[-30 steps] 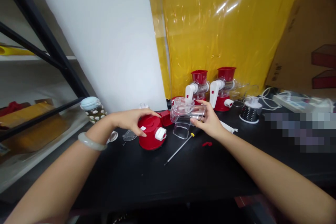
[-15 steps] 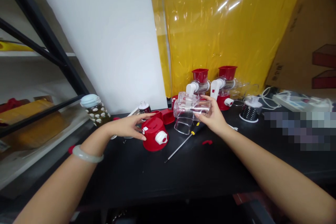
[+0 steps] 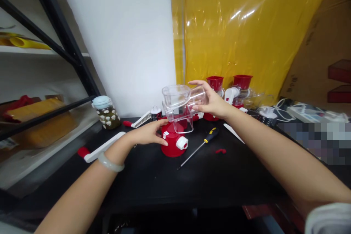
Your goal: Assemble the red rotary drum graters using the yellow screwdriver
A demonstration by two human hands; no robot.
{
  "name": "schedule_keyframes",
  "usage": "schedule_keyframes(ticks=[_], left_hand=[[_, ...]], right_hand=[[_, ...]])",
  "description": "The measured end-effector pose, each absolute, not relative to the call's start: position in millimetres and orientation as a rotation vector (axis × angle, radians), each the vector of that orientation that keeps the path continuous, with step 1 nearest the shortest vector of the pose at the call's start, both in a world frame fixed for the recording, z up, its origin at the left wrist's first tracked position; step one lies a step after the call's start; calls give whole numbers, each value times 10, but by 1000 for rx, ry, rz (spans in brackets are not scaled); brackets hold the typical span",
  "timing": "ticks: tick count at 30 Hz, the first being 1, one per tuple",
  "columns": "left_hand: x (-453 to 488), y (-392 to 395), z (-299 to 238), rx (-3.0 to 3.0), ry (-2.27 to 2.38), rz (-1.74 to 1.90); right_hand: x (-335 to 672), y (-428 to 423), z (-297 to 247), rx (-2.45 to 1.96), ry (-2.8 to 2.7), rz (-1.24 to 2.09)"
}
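My right hand [image 3: 212, 102] grips a clear plastic grater housing [image 3: 175, 98] by its round tube. The housing hangs above the red grater base [image 3: 172, 146]; its lower end overlaps the base's top, and I cannot tell whether they touch. Around the left side of that base, which stands upright with a white knob facing me, my left hand [image 3: 150, 131] is curled with the thumb against it. In front of the right hand lies a screwdriver [image 3: 210, 135] with a black and yellow handle. A small red piece [image 3: 221, 151] rests to its right.
Two graters with red hoppers [image 3: 242, 80] stand at the back. White crank handles [image 3: 102, 146] and a patterned jar [image 3: 105, 113] are on the left. A grater drum [image 3: 267, 115] and a power strip [image 3: 315, 113] sit right. Shelving [image 3: 68, 55] borders the left side.
My right hand has carried the clear housing left and up, over the red base, and turned it. My left hand stays at the base. The view has shifted slightly.
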State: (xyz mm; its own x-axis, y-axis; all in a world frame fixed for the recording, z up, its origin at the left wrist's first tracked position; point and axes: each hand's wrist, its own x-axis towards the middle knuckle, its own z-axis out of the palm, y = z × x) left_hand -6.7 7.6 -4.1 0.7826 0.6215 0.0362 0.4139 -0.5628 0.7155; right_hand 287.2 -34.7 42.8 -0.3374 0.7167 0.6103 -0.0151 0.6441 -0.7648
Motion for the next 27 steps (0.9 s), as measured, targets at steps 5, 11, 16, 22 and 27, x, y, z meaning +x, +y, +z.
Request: schedule_keyframes(ticks=[5, 11, 16, 22, 27], left_hand=[[-97, 72, -136, 2187, 678, 459], [-146, 71, -247, 2157, 671, 478], [-175, 147, -307, 2178, 696, 495], [-192, 164, -337, 2188, 685, 486], [-188, 164, -335, 2185, 685, 449]], right_hand=[[2748, -151, 421, -506, -1813, 991], [2755, -53, 348, -448, -1813, 1100], [2759, 93, 323, -374, -1716, 1286], [2734, 171, 312, -304, -1727, 1397], [2741, 215, 346, -298, -1757, 1413]])
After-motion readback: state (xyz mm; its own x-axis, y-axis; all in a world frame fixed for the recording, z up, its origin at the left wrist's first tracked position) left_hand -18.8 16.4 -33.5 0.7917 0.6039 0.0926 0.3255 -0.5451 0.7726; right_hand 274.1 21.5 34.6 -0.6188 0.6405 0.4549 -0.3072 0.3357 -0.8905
